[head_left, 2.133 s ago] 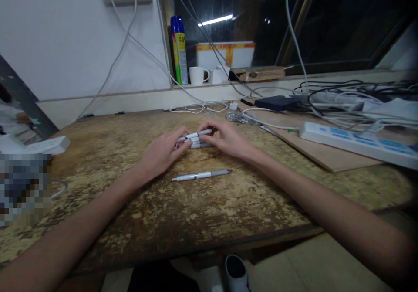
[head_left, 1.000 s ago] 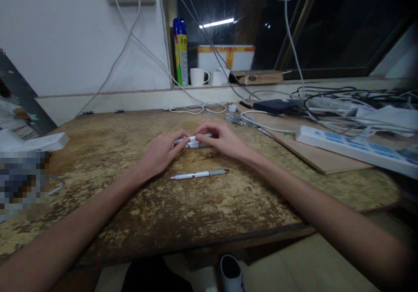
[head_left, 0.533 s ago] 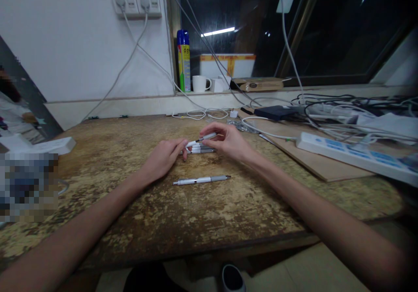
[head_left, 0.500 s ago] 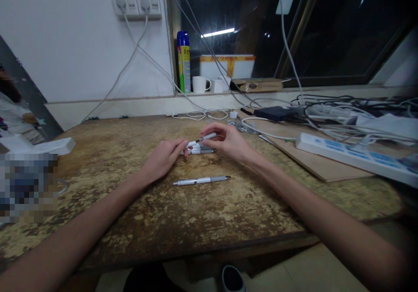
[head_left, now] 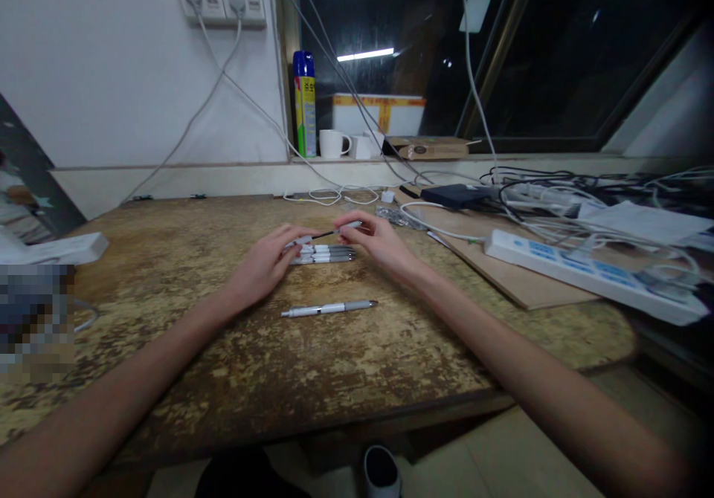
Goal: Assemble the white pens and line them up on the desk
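Observation:
My left hand (head_left: 261, 262) is closed on a pale pen barrel piece (head_left: 302, 241), its fingers partly covering it. My right hand (head_left: 380, 244) pinches another pen piece (head_left: 350, 225), light in colour, between thumb and fingers. A thin dark pen refill (head_left: 323, 234) spans the gap between the two pieces; which piece it sits in I cannot tell. Just below the fingers, several white-and-grey pens (head_left: 329, 253) lie side by side on the worn wooden table (head_left: 335, 364). Nearer to me lies a single whole pen (head_left: 329, 308), apart from both hands.
A white power strip (head_left: 591, 275) and a brown board (head_left: 502, 275) lie to the right, with tangled cables behind. On the sill stand a spray can (head_left: 304, 104), a white mug (head_left: 333, 143) and a flat cardboard box (head_left: 429, 147). Another white strip (head_left: 72, 247) is at left.
The two pen pieces have come further apart, baring more of the dark refill between them. My view has turned slightly, so everything sits further left. The single pen stays on the table.

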`<state>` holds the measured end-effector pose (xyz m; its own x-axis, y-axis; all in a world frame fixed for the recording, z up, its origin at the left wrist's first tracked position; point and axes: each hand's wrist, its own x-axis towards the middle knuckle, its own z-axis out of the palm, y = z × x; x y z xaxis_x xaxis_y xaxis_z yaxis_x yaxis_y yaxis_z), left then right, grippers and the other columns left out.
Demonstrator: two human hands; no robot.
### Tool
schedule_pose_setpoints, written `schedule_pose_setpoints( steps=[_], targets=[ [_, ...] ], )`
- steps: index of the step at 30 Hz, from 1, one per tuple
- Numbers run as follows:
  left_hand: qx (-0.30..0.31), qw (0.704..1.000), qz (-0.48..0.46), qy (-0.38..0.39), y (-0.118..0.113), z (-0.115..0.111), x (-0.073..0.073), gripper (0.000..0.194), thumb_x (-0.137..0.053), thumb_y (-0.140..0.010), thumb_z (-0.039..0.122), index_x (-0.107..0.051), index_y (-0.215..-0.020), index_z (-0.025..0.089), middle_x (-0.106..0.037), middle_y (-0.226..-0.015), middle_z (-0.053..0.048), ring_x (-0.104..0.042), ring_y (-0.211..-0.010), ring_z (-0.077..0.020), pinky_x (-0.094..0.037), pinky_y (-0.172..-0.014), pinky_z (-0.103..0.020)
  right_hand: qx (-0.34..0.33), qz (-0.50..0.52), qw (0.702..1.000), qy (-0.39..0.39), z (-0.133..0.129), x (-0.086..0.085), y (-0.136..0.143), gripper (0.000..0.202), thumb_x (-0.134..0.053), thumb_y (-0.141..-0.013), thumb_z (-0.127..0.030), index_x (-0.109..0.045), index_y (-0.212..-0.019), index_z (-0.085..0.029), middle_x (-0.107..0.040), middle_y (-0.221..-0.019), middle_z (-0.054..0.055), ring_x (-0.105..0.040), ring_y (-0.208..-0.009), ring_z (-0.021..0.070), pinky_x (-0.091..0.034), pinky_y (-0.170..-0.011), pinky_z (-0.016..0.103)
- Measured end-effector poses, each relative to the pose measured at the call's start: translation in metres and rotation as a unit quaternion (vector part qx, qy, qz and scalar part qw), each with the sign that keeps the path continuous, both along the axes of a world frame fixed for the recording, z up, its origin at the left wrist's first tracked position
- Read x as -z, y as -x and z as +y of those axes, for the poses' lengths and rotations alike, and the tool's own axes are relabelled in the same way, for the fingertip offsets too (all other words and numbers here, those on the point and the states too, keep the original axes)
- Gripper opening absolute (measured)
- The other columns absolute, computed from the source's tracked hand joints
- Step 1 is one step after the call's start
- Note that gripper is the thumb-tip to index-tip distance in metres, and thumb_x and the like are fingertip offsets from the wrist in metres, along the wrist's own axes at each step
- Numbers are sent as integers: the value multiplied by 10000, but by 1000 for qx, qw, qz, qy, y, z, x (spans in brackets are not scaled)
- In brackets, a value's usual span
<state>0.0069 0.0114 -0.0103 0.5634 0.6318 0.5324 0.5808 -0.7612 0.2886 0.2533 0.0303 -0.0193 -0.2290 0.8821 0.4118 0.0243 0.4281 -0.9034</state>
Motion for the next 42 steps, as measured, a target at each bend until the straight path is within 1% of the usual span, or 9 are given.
schedule_pose_setpoints(
  steps=[9, 11, 14, 20, 25, 28, 33, 38, 42],
  targets=[
    [-18, 1000, -10, 18, 3, 2, 1, 283, -422, -1062, 232, -612, -1271, 241, -667, -1252, -46, -613, -1171, -224, -456, -1051, -403, 36, 130, 987, 86, 4, -2, -7, 123, -716, -764, -272, -718, -857, -192, -713, -881, 29, -672, -845, 156, -518, -920, 326],
    [-22, 999, -10, 24, 3, 2, 2, 277, -421, -1063, 242, -612, -1263, 240, -668, -1244, -45, -613, -1170, -224, -455, -1049, -403, 61, 107, 990, 66, 8, 0, -8, 114, -703, -778, -279, -720, -851, -193, -716, -876, 36, -671, -855, 168, -516, -921, 336],
    [-22, 999, -10, 28, 3, 1, 1, 274, -422, -1065, 254, -614, -1260, 240, -665, -1246, -43, -610, -1174, -224, -453, -1048, -403, 77, 12, 997, 22, 11, 5, -7, 153, -664, -844, -336, -718, -817, -195, -716, -828, 46, -667, -823, 189, -518, -869, 348],
    [-5, 999, -6, 41, 2, -1, 1, 279, -426, -1059, 276, -627, -1250, 238, -670, -1237, -49, -620, -1154, -232, -467, -1036, -411, -6, -100, 995, 4, 7, 12, -2, 308, -617, -932, -470, -713, -814, -202, -734, -794, 44, -673, -773, 198, -507, -806, 340],
    [7, 998, -17, 52, 4, -1, 1, 312, -431, -1062, 299, -613, -1310, 251, -670, -1308, -51, -612, -1212, -232, -459, -1076, -414, -57, -54, 996, 53, 3, 6, -7, 339, -643, -921, -509, -727, -820, -197, -731, -850, 58, -656, -783, 182, -506, -802, 324],
    [-11, 998, -30, 59, 7, 1, 0, 328, -447, -1058, 312, -595, -1345, 255, -666, -1351, -54, -614, -1235, -233, -460, -1086, -418, -41, -9, 995, 85, 4, 2, -12, 363, -679, -890, -540, -722, -835, -184, -707, -824, 53, -635, -761, 171, -502, -786, 313],
    [-65, 995, -52, 64, 15, 2, -4, 302, -467, -1039, 312, -615, -1292, 239, -690, -1303, -64, -646, -1171, -247, -508, -1007, -421, -5, 44, 993, 112, 8, 1, -18, 402, -728, -832, -581, -705, -810, -180, -697, -833, 58, -629, -778, 168, -503, -781, 302],
    [-104, 989, -72, 76, 18, 5, -3, 273, -487, -1022, 333, -636, -1225, 228, -712, -1236, -71, -678, -1081, -254, -541, -916, -408, 13, 21, 996, 80, 6, -2, -20, 350, -742, -820, -544, -710, -788, -197, -708, -852, 58, -640, -845, 186, -508, -868, 335],
    [-106, 988, -75, 79, 19, 6, -1, 266, -509, -1010, 338, -648, -1205, 221, -723, -1207, -76, -684, -1058, -256, -548, -890, -401, 48, -25, 998, 21, 5, -4, -18, 265, -759, -809, -467, -734, -811, -203, -712, -821, 45, -635, -802, 185, -502, -842, 344]
  ],
)
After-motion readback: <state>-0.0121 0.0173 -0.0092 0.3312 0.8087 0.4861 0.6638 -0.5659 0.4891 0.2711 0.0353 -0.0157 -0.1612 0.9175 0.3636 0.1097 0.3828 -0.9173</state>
